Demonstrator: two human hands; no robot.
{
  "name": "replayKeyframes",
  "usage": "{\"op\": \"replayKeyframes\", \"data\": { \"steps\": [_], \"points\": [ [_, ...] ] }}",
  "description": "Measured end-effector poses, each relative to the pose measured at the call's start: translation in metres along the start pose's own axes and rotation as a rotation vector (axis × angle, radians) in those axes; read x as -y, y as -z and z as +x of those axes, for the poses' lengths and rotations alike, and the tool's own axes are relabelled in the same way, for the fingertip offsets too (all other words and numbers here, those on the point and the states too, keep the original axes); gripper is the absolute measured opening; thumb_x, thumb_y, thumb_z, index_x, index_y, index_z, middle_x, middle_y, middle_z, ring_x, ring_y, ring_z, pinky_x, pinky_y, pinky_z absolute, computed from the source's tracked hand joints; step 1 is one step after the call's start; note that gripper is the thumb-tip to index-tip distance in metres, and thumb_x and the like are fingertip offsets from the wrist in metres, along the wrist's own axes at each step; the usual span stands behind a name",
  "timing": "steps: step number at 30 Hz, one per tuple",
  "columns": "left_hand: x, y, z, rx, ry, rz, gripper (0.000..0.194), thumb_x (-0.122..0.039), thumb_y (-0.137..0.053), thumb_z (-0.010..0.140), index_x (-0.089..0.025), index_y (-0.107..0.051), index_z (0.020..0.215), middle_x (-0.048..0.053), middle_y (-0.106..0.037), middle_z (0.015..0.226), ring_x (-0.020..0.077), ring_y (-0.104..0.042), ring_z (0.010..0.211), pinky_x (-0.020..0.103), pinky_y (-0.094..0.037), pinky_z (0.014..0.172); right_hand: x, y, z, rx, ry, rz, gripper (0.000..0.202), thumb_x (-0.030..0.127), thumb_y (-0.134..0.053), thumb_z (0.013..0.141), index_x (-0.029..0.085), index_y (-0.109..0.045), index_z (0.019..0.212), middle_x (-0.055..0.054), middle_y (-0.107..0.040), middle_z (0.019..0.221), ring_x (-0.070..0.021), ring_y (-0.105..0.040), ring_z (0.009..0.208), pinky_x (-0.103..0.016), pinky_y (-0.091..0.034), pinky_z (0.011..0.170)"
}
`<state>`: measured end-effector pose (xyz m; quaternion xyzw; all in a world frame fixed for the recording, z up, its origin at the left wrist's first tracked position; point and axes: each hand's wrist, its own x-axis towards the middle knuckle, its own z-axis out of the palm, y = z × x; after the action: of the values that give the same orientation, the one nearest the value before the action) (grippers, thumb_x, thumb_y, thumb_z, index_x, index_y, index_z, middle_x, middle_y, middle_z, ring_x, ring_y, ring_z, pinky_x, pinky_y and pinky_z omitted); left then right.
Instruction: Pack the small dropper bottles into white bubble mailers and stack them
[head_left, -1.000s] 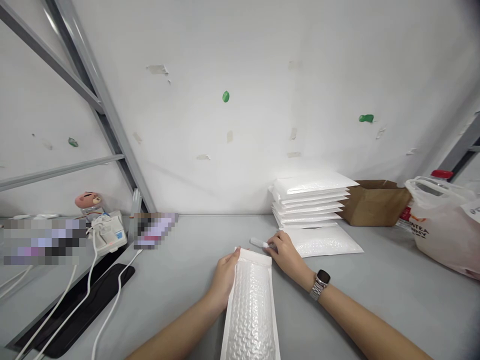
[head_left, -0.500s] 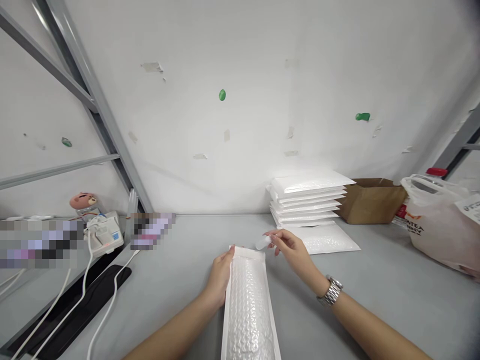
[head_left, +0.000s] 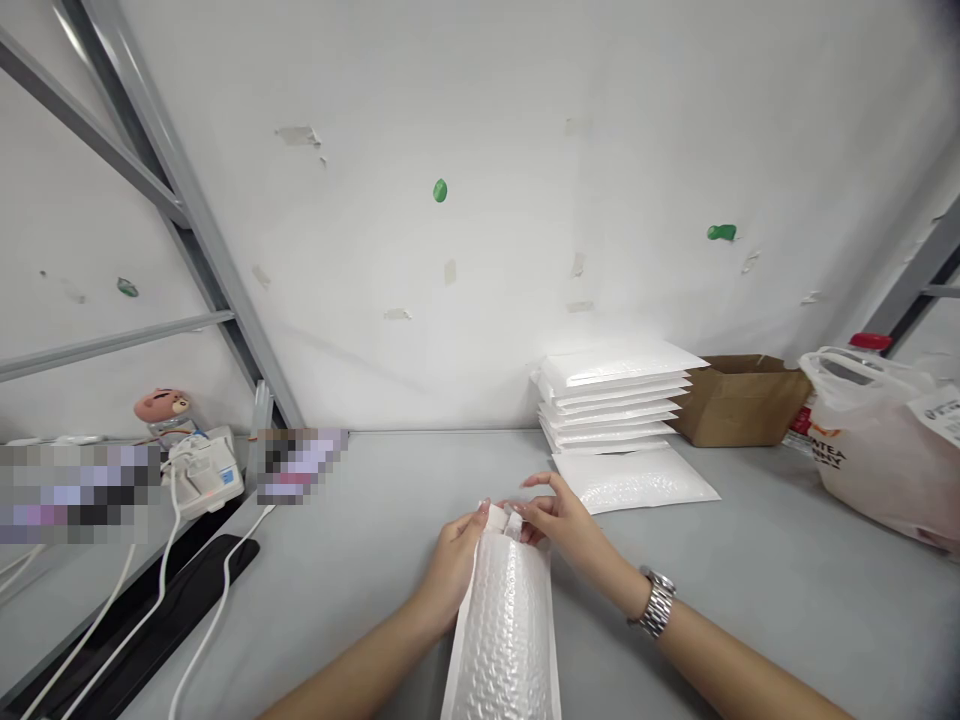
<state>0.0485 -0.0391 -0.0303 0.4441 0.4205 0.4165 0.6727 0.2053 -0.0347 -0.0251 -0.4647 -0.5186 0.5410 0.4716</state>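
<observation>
A white bubble mailer [head_left: 510, 630] lies lengthwise in front of me, its top end facing away. My left hand [head_left: 448, 562] is closed on the left side of its top edge, thumb at the flap. At the mailer's mouth, my right hand [head_left: 555, 520] pinches a small whitish translucent piece [head_left: 514, 526]; its exact kind is unclear. That piece sits in the opening, with its lower end hidden by the mailer's front. The right index finger is raised and bent, while the other fingers are partly hidden behind the mailer's edge.
Behind my right hand, one bubble mailer [head_left: 634, 478] lies flat before a stack of mailers [head_left: 611, 400]. A brown paper box [head_left: 742, 405] and a plastic bag [head_left: 877, 460] stand to the right. At left are a power strip [head_left: 202, 475], white cables and a black strip [head_left: 161, 620].
My right hand has moved left and down, bringing the small translucent piece from beside the mailer into its mouth. The mailer's top end now gapes, and my left hand has shifted slightly right.
</observation>
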Motion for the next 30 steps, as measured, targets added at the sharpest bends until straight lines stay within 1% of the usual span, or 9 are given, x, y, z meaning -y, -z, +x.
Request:
{"op": "replayKeyframes", "data": {
  "steps": [2, 8, 14, 16, 18, 20, 24, 27, 30],
  "points": [
    [-0.001, -0.001, -0.001, -0.007, 0.012, -0.014, 0.051, -0.055, -0.055, 0.07, -0.013, -0.067, 0.097, 0.009, -0.069, 0.085, 0.0235, -0.062, 0.076, 0.031, -0.044, 0.069, -0.005, -0.002, 0.0, 0.001, 0.01, -0.001, 0.04, 0.046, -0.065, 0.068, 0.021, -0.049, 0.095, 0.007, -0.054, 0.055, -0.0122, -0.055, 0.055, -0.027, -0.045, 0.056],
    [-0.004, 0.004, 0.0, -0.074, -0.005, 0.013, 0.047, -0.051, -0.056, 0.072, -0.014, -0.067, 0.098, 0.012, -0.063, 0.11, 0.027, -0.056, 0.102, 0.034, -0.039, 0.089, -0.006, -0.004, -0.002, 0.088, 0.057, -0.094, 0.034, 0.049, -0.056, 0.074, 0.016, -0.062, 0.075, -0.003, -0.063, 0.076, -0.0159, -0.058, 0.077, -0.031, -0.045, 0.075],
    [0.003, 0.009, 0.004, -0.05, -0.002, 0.008, 0.048, -0.051, -0.056, 0.073, -0.014, -0.065, 0.102, 0.012, -0.065, 0.107, 0.0289, -0.053, 0.107, 0.037, -0.038, 0.091, 0.005, -0.003, -0.012, 0.392, 0.086, -0.243, 0.037, 0.048, -0.047, 0.082, 0.018, -0.067, 0.089, -0.004, -0.065, 0.086, -0.0193, -0.057, 0.086, -0.032, -0.043, 0.079],
    [0.004, 0.009, 0.005, -0.044, -0.001, -0.016, 0.049, -0.051, -0.056, 0.072, -0.013, -0.065, 0.103, 0.012, -0.067, 0.103, 0.0282, -0.056, 0.103, 0.036, -0.039, 0.09, 0.006, -0.005, -0.014, 0.378, 0.117, -0.254, 0.035, 0.046, -0.048, 0.082, 0.02, -0.065, 0.098, -0.005, -0.063, 0.096, -0.0192, -0.056, 0.091, -0.032, -0.042, 0.083],
    [0.002, 0.009, 0.006, -0.061, 0.008, -0.039, 0.05, -0.051, -0.057, 0.072, -0.013, -0.065, 0.103, 0.012, -0.067, 0.1, 0.0275, -0.058, 0.099, 0.036, -0.04, 0.088, 0.005, -0.007, -0.014, 0.253, 0.174, -0.289, 0.033, 0.044, -0.049, 0.081, 0.022, -0.063, 0.101, -0.005, -0.059, 0.101, -0.0184, -0.055, 0.094, -0.032, -0.041, 0.085],
    [0.0, 0.009, 0.006, -0.078, 0.026, -0.051, 0.051, -0.051, -0.057, 0.071, -0.013, -0.064, 0.104, 0.011, -0.068, 0.098, 0.0272, -0.06, 0.096, 0.035, -0.042, 0.085, 0.004, -0.008, -0.014, 0.176, 0.198, -0.339, 0.031, 0.044, -0.049, 0.081, 0.022, -0.063, 0.098, -0.005, -0.059, 0.098, -0.0177, -0.054, 0.091, -0.03, -0.042, 0.082],
    [0.001, 0.009, 0.004, -0.052, 0.03, -0.041, 0.053, -0.053, -0.056, 0.071, -0.014, -0.063, 0.105, 0.011, -0.068, 0.095, 0.0265, -0.062, 0.09, 0.035, -0.043, 0.081, 0.002, -0.01, -0.015, 0.277, 0.119, -0.37, 0.034, 0.049, -0.046, 0.082, 0.02, -0.063, 0.087, -0.002, -0.059, 0.079, -0.0154, -0.053, 0.073, -0.026, -0.042, 0.065],
    [0.003, 0.006, 0.003, -0.011, 0.003, -0.01, 0.049, -0.052, -0.057, 0.071, -0.013, -0.066, 0.099, 0.012, -0.067, 0.1, 0.0266, -0.061, 0.091, 0.034, -0.043, 0.082, 0.002, -0.01, -0.018, 0.347, 0.067, -0.402, 0.042, 0.053, -0.042, 0.082, 0.017, -0.056, 0.065, 0.003, -0.045, 0.058, -0.0102, -0.04, 0.055, -0.023, -0.035, 0.052],
    [0.004, 0.002, 0.001, 0.023, -0.018, 0.01, 0.044, -0.05, -0.057, 0.072, -0.012, -0.069, 0.09, 0.012, -0.065, 0.106, 0.0263, -0.059, 0.094, 0.033, -0.042, 0.083, 0.006, -0.011, -0.021, 0.361, 0.12, -0.473, 0.045, 0.05, -0.046, 0.081, 0.017, -0.043, 0.051, 0.003, -0.036, 0.06, -0.0094, -0.036, 0.057, -0.023, -0.035, 0.054]
  ]
}}
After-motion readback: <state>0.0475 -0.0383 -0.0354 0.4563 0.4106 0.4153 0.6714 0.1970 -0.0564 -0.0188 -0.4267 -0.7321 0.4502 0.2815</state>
